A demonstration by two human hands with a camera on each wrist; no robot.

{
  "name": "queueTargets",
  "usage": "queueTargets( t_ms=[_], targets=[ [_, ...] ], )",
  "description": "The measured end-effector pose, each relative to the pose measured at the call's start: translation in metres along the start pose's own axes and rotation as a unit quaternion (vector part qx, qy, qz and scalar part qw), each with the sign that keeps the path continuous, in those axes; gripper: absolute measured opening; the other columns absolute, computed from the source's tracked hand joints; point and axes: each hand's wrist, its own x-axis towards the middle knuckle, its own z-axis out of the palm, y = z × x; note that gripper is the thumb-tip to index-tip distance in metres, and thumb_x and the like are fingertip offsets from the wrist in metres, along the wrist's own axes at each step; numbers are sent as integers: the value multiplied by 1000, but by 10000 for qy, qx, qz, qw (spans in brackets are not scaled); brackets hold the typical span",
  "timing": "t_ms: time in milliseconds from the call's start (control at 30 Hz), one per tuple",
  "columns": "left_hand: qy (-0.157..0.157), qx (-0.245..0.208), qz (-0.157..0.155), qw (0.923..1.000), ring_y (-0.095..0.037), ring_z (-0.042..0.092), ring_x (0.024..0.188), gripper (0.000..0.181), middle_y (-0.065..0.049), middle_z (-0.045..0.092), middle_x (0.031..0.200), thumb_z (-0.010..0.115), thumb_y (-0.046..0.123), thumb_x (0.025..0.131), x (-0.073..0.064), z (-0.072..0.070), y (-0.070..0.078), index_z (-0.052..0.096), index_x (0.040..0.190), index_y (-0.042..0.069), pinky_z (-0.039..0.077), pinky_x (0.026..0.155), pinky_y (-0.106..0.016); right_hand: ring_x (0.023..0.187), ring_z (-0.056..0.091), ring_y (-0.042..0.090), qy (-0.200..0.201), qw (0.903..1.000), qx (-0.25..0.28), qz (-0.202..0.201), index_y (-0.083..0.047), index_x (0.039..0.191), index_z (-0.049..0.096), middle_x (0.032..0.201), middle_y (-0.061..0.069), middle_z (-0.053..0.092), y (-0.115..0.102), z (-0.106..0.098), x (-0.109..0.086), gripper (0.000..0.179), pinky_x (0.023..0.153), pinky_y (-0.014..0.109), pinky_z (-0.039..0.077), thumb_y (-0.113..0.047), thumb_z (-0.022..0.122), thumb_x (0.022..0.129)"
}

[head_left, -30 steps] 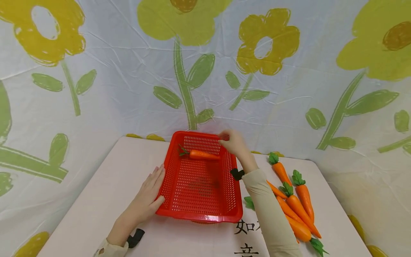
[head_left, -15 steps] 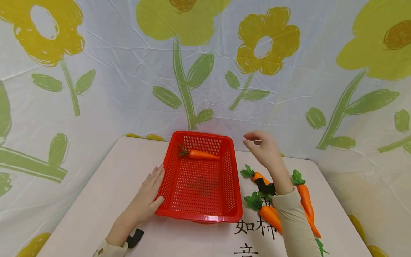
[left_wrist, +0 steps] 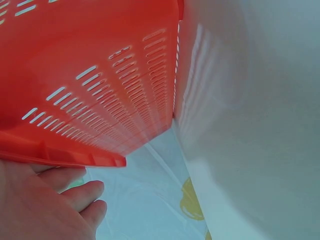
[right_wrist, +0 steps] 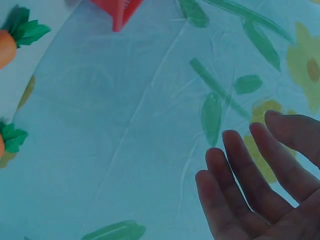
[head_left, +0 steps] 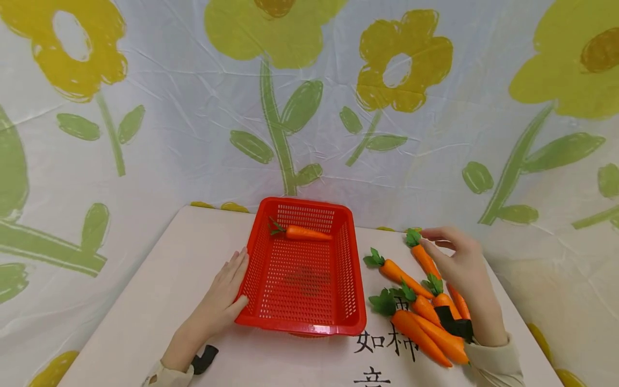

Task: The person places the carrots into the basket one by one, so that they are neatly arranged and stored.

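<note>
A red plastic basket with slotted walls stands in the middle of the table, holding one orange carrot near its far wall. My left hand rests flat along the basket's left side, fingers straight; the left wrist view shows the fingers right at the rim. My right hand hovers over the carrot pile at the right, fingers loosely bent and holding nothing. Nearest to it lies a carrot with a green leafy top. In the right wrist view the fingers are spread apart with nothing between them.
Several more carrots lie in a loose pile right of the basket, among them a front carrot and a left one. A flower-printed cloth hangs behind the table. Black printed characters mark the tabletop.
My right hand has moved from above the basket's far right corner rightward to over the carrot pile, its fingers empty. The left hand, the basket and the carrot inside have stayed put.
</note>
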Motion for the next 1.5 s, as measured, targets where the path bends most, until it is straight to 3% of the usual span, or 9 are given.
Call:
queueTargets(
  t_ms=[200,467,600,700,767,933,1000,1233,1500],
  targets=[
    [14,-33,-24,10000,-32,10,151,80,-18,15,164,53,7,83,0,0,0,20,155,-7,12,119,-52,87,53,-14,-109,9983,-339,468,-5,108,74,104,11,70,22,-17,-30,21,76,1,40,-10,74,87],
    [-6,-93,-55,9999,-39,15,149,80,-18,15,164,52,7,83,0,0,1,20,155,-6,12,119,-52,88,55,-15,-566,9926,-210,1055,-4,109,72,96,-18,69,69,-28,-78,23,72,2,43,-10,75,86],
    [-37,-109,-71,9999,-38,14,149,80,-17,15,164,52,7,83,0,-1,1,19,155,-6,13,118,-53,83,57,-11,-931,9852,-366,1393,-1,108,72,94,-3,73,94,-29,-104,24,69,6,46,-9,76,86],
    [2,-90,-60,9999,-38,14,149,80,-17,16,164,52,7,83,0,-1,2,20,154,-7,15,117,-55,78,57,-7,-1241,9756,-568,1721,2,107,71,93,9,72,110,-28,-119,25,67,12,50,-9,76,85],
    [20,-83,-59,9999,-39,16,148,80,-18,16,163,52,7,82,0,-1,2,20,154,-7,15,117,-55,77,58,-5,-1520,9661,-648,1984,3,108,71,95,10,72,120,-28,-126,28,66,15,52,-11,77,85],
    [15,-67,-71,10000,-40,16,148,79,-18,16,163,52,7,83,0,-1,3,20,154,-7,15,117,-56,87,62,12,-2319,9288,-562,2836,4,115,68,107,13,70,135,-23,-138,45,70,18,52,-26,78,84],
    [14,-74,-81,9999,-41,17,148,79,-18,16,163,52,7,83,0,-2,3,21,154,-7,15,117,-56,90,62,18,-2451,9192,-511,3039,3,116,68,109,13,69,138,-20,-141,50,71,19,53,-31,80,82],
    [-48,-97,-163,9998,-40,15,148,79,-17,15,164,52,8,84,1,-2,2,20,155,-6,14,117,-56,81,56,11,-2495,9184,-509,3029,-3,114,71,104,7,69,136,-16,-147,46,71,20,52,-31,81,80],
    [-36,-89,-105,9999,-39,14,149,80,-17,15,164,52,8,83,1,-1,1,20,155,-6,13,118,-53,81,52,13,-2889,9042,-390,3121,-2,115,70,100,2,67,134,-14,-149,43,70,23,50,-30,78,83]
  ],
)
